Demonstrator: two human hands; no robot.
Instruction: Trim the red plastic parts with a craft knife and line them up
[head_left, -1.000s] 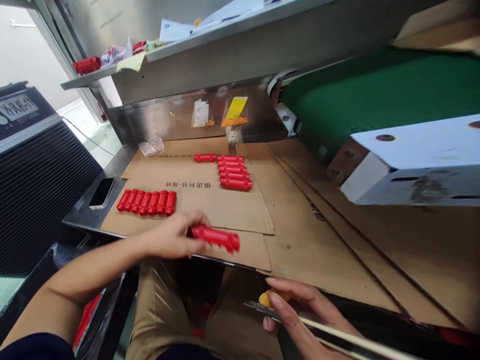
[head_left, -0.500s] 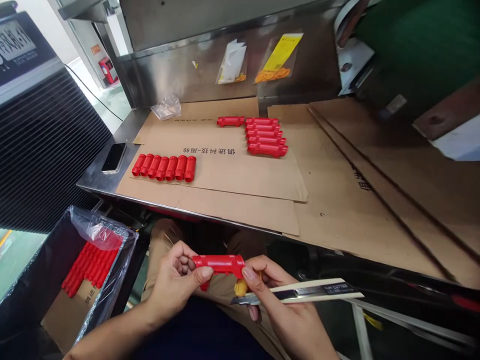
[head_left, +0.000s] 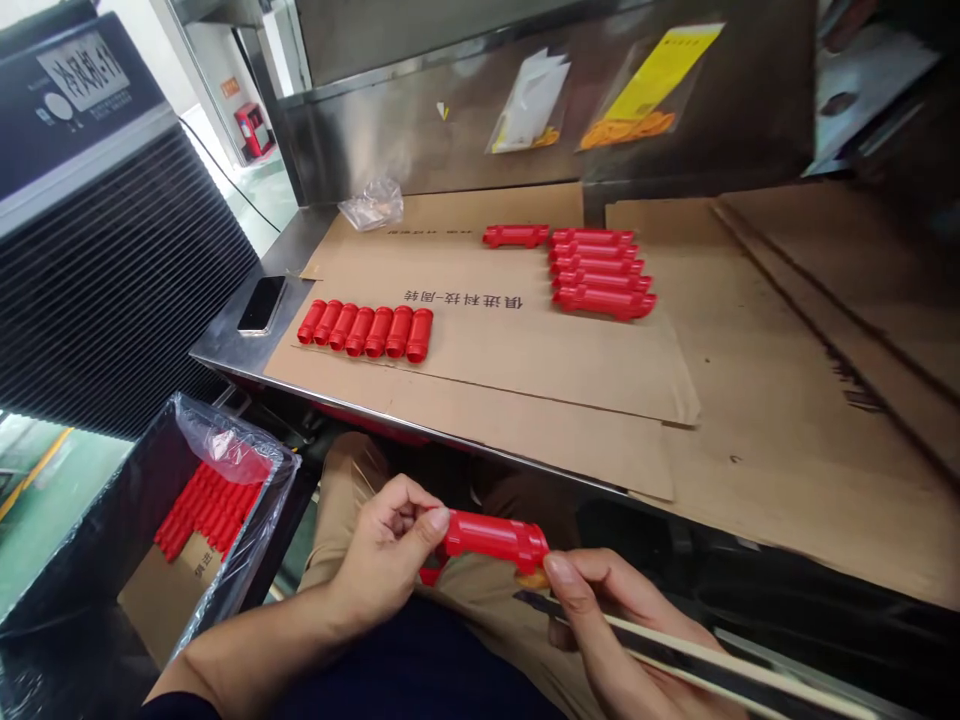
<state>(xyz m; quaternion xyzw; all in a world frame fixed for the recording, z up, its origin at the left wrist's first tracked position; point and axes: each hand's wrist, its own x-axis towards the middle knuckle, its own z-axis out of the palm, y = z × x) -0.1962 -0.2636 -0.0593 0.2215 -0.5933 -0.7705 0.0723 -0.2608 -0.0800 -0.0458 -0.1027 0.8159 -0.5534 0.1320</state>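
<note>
Across the middle, a steel workbench (head_left: 219, 346) topped with flat brown cardboard sheets (head_left: 555, 365). At far left, a dark air cooler (head_left: 112, 260) with a ribbed front and a white label in Chinese characters. Below it, a dark crate (head_left: 64, 575) with a clear plastic lining, partly filled with packed red parts (head_left: 206, 510). In front of the bench edge, above a lap in tan trousers (head_left: 341, 490), 2 bare hands. Left hand (head_left: 394, 550) pinched, thumb against fingers, on the left end of a red tubular part (head_left: 491, 537). Right hand (head_left: 622, 625) closed around a utility knife (head_left: 712, 668), blade pointing left, just below the part; thumb at the part's right end. On the steel back panel, 2 clear bags: a bag with white paper (head_left: 529, 100) and a bag with a yellow slip (head_left: 645, 90) above orange rings. At the bench's left end, a smartphone (head_left: 261, 303), lying flat. On the cardboard, more red tubes: a row of 7 (head_left: 366, 330) at left, a stack of 5 (head_left: 600, 272) at right, and 1 single tube (head_left: 515, 235) just beside the stack. Smallest, an orange piece (head_left: 531, 579) between the held part and the blade, mostly hidden.
</note>
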